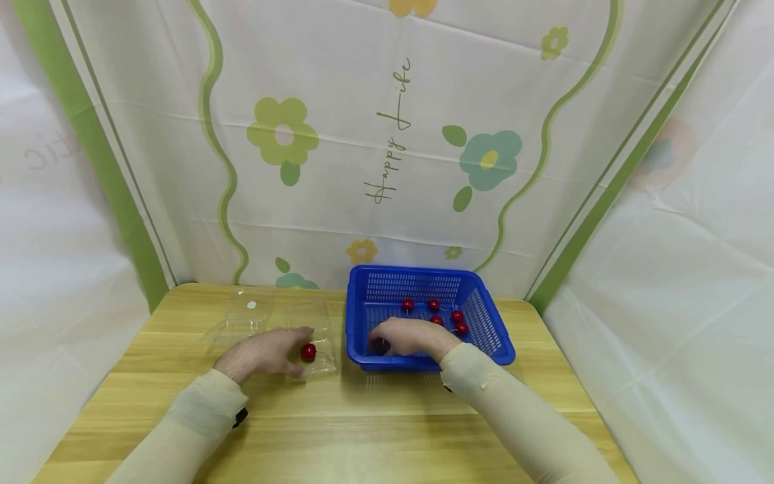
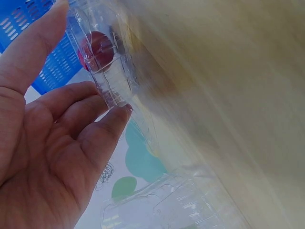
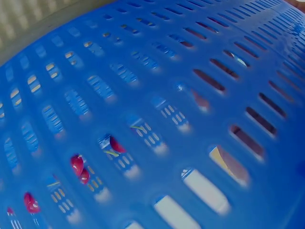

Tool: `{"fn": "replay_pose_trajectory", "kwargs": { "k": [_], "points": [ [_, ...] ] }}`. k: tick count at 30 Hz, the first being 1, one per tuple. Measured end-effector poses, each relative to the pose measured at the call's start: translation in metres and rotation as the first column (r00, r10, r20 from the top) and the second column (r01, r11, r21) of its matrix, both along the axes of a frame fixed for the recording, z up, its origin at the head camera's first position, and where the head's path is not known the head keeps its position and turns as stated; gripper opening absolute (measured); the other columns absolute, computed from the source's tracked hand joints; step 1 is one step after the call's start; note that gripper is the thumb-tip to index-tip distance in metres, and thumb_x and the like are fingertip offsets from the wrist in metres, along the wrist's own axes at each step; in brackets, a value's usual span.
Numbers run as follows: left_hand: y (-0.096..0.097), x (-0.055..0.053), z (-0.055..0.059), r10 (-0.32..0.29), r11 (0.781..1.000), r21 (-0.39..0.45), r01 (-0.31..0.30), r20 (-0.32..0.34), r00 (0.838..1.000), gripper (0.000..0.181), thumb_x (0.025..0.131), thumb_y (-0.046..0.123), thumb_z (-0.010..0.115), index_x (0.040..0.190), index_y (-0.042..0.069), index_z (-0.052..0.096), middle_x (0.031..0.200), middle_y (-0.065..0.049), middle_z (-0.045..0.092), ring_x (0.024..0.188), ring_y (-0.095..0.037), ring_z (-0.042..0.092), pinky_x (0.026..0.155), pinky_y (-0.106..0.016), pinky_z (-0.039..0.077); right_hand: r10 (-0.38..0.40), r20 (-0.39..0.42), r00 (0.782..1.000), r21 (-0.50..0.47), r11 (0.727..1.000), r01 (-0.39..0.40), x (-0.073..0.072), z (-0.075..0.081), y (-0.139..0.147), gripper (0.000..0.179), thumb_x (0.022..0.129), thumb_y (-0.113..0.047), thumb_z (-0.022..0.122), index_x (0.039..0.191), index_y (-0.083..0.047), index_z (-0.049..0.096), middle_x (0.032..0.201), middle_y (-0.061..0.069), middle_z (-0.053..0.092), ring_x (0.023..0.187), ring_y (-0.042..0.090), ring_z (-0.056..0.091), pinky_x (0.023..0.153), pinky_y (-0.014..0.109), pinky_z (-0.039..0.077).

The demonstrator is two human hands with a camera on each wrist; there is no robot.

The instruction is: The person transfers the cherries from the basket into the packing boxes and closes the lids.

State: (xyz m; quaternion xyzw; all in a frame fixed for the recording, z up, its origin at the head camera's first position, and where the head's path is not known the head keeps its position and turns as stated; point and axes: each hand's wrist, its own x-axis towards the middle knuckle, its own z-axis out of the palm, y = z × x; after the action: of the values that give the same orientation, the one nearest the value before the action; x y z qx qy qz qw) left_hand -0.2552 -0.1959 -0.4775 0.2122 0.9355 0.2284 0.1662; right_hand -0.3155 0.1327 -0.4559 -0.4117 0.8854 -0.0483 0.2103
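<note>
My left hand [image 1: 269, 351] holds a clear plastic clamshell box [image 1: 326, 359] by its sides, thumb at one edge and fingertips at the other. Inside the box lies one round red cherry [image 1: 308, 352]; the left wrist view shows the same cherry [image 2: 97, 50] through the plastic. To the right stands a blue slotted basket [image 1: 357, 309]. Over its front rim my right hand [image 1: 405, 335] reaches down inside, fingers bent toward the bottom. I cannot tell whether those fingers hold anything. Several red cherries [image 1: 434, 305] with thin stems lie in the basket, behind and right of that hand.
Left of the held box, a second clear plastic box [image 1: 242, 323] stands with its lid up. Both boxes and the basket rest on a wood-grain table [image 1: 338, 430]. A white flowered curtain [image 1: 338, 215] hangs behind it, with white sheets at both sides.
</note>
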Motion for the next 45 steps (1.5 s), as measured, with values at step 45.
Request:
{"fn": "replay_pose_trajectory", "kwargs": {
  "k": [45],
  "points": [
    [-0.002, 0.000, -0.003, 0.017, 1.000, 0.004, -0.017, 0.012, 1.000, 0.097, 0.096, 0.024, 0.100, 0.173, -0.005, 0.050, 0.171, -0.027, 0.065, 0.162, -0.055, 0.057, 0.136, -0.073, 0.048, -0.170, -0.151, 0.974, -0.111, 0.982, 0.154, -0.004, 0.014, 0.005, 0.012, 0.108, -0.006, 0.083, 0.120, -0.006, 0.087, 0.119, 0.008, 0.081, 0.113, 0.024, 0.075, 0.103, 0.042, 0.069]
  ]
}}
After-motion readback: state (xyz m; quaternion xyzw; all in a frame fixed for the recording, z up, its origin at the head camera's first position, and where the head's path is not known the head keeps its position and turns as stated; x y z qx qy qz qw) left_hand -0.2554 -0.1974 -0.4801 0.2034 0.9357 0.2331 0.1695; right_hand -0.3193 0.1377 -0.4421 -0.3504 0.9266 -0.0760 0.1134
